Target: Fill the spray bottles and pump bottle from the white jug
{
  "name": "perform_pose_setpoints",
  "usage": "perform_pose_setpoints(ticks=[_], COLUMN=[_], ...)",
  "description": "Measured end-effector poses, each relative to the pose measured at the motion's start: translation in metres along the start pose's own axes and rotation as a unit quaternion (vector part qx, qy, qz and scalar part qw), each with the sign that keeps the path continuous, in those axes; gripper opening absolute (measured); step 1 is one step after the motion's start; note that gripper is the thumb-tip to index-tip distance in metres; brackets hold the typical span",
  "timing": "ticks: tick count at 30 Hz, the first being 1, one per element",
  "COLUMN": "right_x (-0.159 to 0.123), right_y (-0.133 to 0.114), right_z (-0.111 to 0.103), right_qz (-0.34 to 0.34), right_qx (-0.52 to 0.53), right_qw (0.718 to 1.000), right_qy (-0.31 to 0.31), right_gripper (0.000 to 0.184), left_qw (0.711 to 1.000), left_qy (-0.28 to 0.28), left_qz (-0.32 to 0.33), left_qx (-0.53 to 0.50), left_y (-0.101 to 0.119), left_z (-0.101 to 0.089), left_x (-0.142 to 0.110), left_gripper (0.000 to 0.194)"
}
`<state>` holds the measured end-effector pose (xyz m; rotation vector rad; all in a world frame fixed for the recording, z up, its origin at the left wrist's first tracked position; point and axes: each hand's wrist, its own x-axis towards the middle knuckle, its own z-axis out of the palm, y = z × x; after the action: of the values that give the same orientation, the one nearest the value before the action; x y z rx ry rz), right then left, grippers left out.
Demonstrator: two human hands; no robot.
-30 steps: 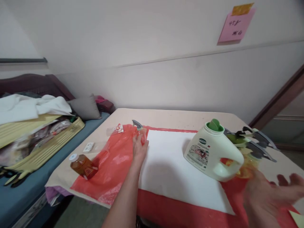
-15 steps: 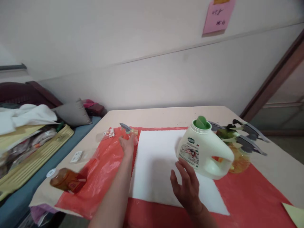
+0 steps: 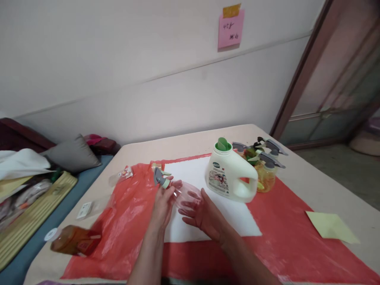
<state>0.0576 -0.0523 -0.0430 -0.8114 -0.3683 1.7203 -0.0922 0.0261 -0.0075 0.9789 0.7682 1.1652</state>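
Note:
My left hand (image 3: 163,204) is closed around the neck of a clear, empty-looking spray bottle (image 3: 186,192) with a grey trigger head. The bottle is tilted on its side, its head to the left. My right hand (image 3: 204,213) cups the rounded base, fingers lying along the underside and seen partly through the clear wall. Below both hands lies a white sheet (image 3: 243,223) on a red plastic sheet (image 3: 130,221). A pale green detergent jug (image 3: 228,174) stands on the white sheet, right of my right hand, with a green scoop-like piece in its mouth.
Several spray bottles (image 3: 265,180) with yellow and green contents stand behind the jug. On the left lies a jar of amber liquid (image 3: 69,239) near clear packets (image 3: 84,209). A yellow paper (image 3: 332,226) lies at the right. A bed (image 3: 22,233) borders the table's left side.
My left hand has lifted the spray bottle from the far left and brought it nearer, over the white sheet. My right hand has come from the right to its base. The view has turned right.

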Motion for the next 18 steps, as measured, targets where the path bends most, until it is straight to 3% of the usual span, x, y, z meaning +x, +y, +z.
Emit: perform_pose_setpoints(ticks=[2, 6, 10, 13, 15, 16, 18], right_x=[-0.005, -0.012, -0.012, -0.007, -0.006, -0.007, -0.012], right_y=[-0.001, 0.001, 0.004, 0.009, 0.016, 0.019, 0.023], right_z=[0.004, 0.008, 0.012, 0.015, 0.016, 0.017, 0.017], right_qz=[0.059, 0.079, 0.058, 0.020, -0.075, -0.153, -0.321], right_qx=[0.090, 0.105, 0.090, 0.001, -0.087, -0.150, -0.306], right_qw=[0.993, 0.989, 0.993, 0.999, 0.993, 0.977, 0.896], right_qy=[-0.056, -0.065, -0.057, -0.028, 0.006, 0.021, 0.033], right_gripper=[0.060, 0.062, 0.062, 0.065, 0.065, 0.067, 0.067], left_qw=[0.999, 0.998, 0.998, 0.997, 0.992, 0.988, 0.980], left_qy=[-0.038, -0.056, -0.024, 0.057, 0.116, 0.135, 0.149], left_qz=[-0.003, 0.039, 0.041, 0.040, 0.025, 0.010, -0.027], left_qx=[-0.033, -0.019, -0.031, -0.023, -0.051, -0.076, -0.127], left_y=[0.000, 0.005, 0.010, 0.011, 0.010, 0.010, 0.010], left_z=[0.011, 0.017, 0.019, 0.019, 0.017, 0.015, 0.011], left_x=[-0.013, -0.017, -0.016, -0.013, -0.010, -0.009, -0.006], left_gripper=[0.047, 0.042, 0.050, 0.039, 0.034, 0.034, 0.033])
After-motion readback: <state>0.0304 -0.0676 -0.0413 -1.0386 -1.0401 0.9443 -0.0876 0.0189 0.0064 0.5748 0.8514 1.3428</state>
